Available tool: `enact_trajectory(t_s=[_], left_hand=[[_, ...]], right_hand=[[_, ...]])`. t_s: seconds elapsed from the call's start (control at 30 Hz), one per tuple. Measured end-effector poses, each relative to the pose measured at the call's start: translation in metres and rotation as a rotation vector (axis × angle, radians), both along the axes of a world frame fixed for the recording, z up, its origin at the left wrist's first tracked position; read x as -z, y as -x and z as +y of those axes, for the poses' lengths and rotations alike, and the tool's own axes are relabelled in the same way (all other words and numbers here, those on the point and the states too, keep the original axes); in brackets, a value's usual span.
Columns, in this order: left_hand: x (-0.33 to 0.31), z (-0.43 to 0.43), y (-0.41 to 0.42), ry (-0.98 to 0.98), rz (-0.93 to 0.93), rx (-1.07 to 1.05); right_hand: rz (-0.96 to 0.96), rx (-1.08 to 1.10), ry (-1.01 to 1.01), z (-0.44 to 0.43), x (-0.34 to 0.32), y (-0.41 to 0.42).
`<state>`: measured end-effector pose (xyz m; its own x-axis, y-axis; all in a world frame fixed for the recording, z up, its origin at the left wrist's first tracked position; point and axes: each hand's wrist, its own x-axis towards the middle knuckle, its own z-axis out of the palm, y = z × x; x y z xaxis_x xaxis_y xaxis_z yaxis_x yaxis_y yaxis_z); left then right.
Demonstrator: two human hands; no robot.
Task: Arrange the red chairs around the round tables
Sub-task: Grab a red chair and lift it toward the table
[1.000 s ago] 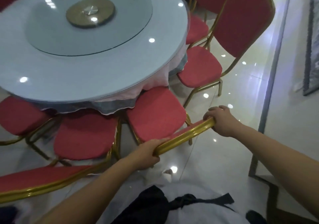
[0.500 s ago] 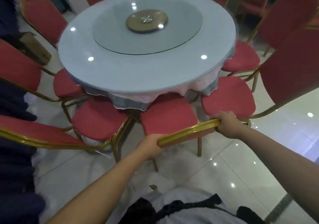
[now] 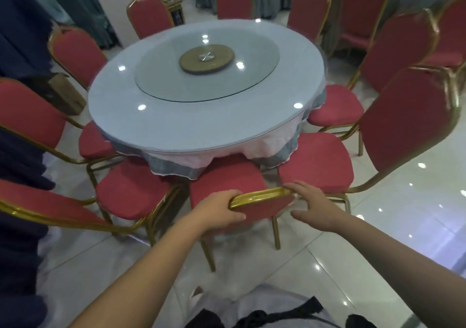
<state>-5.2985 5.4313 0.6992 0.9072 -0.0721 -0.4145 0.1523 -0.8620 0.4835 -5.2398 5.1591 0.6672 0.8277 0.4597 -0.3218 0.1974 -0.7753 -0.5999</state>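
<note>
Chair rail (image 3: 261, 196) lies crosswise — left hand (image 3: 217, 210) curled round one end, right hand (image 3: 315, 205) flat and loose on the other — table (image 3: 176, 125) straight ahead.

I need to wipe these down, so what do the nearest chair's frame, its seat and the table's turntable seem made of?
The chair frame looks like metal tubing with a glossy gold finish and bright highlights. The seat: red padded fabric, matte, no glare. The turntable: apparently clear glass, see-through, mirroring lamps.

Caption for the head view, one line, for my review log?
Left hand grips, right hand rests on, the backrest of a red chair pushed up to the round table.
</note>
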Motion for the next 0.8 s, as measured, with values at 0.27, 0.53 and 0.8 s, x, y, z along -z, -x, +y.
enact_trajectory(t_s=[0.27,0.53,0.8], left_hand=[[-0.012,-0.116,-0.062,0.081,-0.086,0.213],[0.012,-0.195,-0.154,0.116,-0.006,0.323],[0.05,-0.299,-0.304,0.254,0.073,0.301]], right_hand=[[-0.108,0.299,-0.128,-0.123,-0.02,0.001],[-0.205,0.399,-0.15,-0.191,-0.038,-0.061],[-0.261,0.305,-0.013,-0.277,-0.065,-0.207]])
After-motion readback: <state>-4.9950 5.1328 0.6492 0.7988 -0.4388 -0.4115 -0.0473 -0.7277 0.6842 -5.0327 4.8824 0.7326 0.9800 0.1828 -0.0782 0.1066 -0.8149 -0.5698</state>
